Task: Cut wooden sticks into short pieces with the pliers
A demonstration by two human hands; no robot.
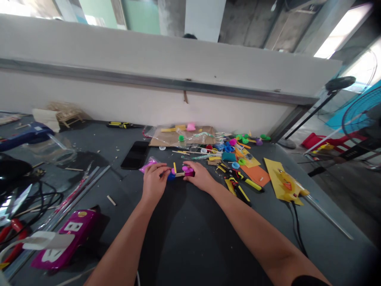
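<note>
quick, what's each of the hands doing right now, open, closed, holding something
Left hand: fingers curled beside the blue piece; whether they grip it cannot be told.
Right hand: closed, holding the magenta piece.

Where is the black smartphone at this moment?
In the head view, the black smartphone lies on the dark gray table, left of center, just beyond the person's left hand and to its left.

The right grip (203, 175) partly covers the magenta piece (187, 171). The right edge crops the fan (366, 115). The partition (143, 51) partly hides a dark shape (189, 36). The sticker (82, 214) on the power strip (67, 244) is illegible.
</note>
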